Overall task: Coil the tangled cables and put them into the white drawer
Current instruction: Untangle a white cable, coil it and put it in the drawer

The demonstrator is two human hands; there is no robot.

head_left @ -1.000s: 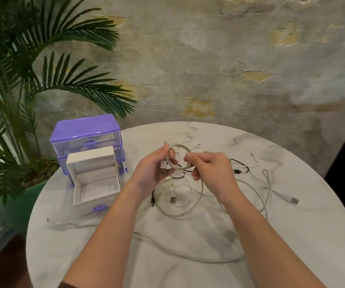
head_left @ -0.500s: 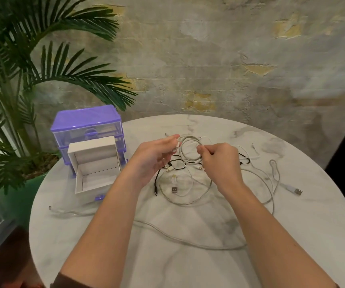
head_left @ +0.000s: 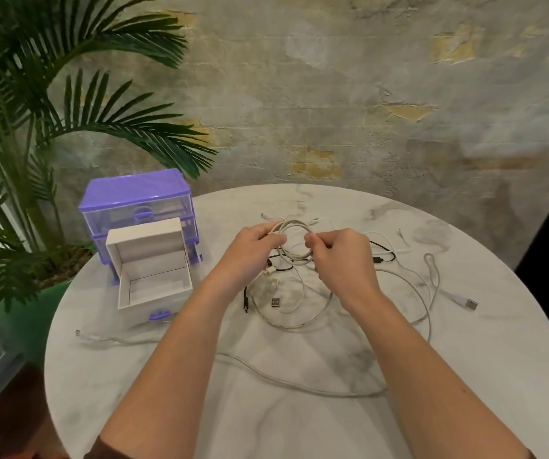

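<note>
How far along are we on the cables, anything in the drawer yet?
Done: the white drawer is pulled out, but no cable shows inside it. In hand: the left hand and right hand pinch opposite sides of a small white coil, its long tail trailing loose over the table. Left: finish that coil, then coil the black cable and the other white cables.
</note>
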